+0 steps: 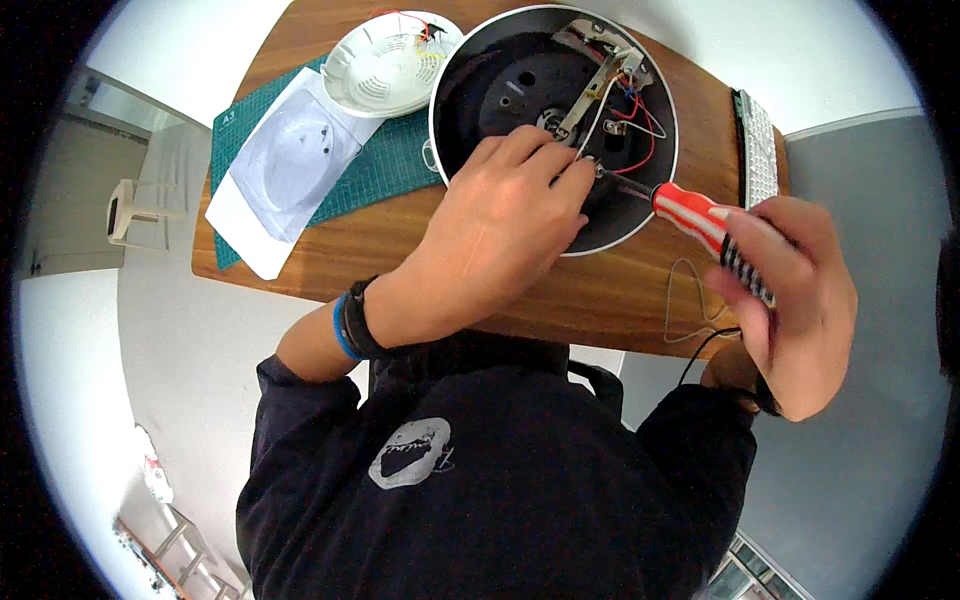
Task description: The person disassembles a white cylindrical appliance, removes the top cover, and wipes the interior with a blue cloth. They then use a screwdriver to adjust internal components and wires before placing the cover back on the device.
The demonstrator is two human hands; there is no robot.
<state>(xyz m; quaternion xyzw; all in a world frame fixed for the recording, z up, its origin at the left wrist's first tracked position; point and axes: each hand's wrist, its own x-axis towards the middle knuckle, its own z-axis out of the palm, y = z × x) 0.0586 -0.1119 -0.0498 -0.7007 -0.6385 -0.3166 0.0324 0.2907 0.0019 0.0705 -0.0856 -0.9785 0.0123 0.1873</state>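
Observation:
A round appliance housing (455, 90) with a white rim and a dark inside lies on the table, its wiring exposed. Over its near side, my left hand (510, 215) reaches in with the fingers bent together around something small that they hide. My right hand (800, 290) is closed around the handle of a red, white and black screwdriver (690, 212). Its shaft slants left over the rim, and the tip meets a small metal part (597, 170) beside my left fingers. Red and white wires (650, 150) run close by, along with a metal strip (583, 105).
A white vented plastic cover (375, 75) with loose wires sits left of the housing. Below it, a white sheet (285, 165) with several small dark pieces overlaps a green cutting mat (385, 165). A white keyboard (760, 150) stands at the right edge. A thin cable (672, 300) curls nearby.

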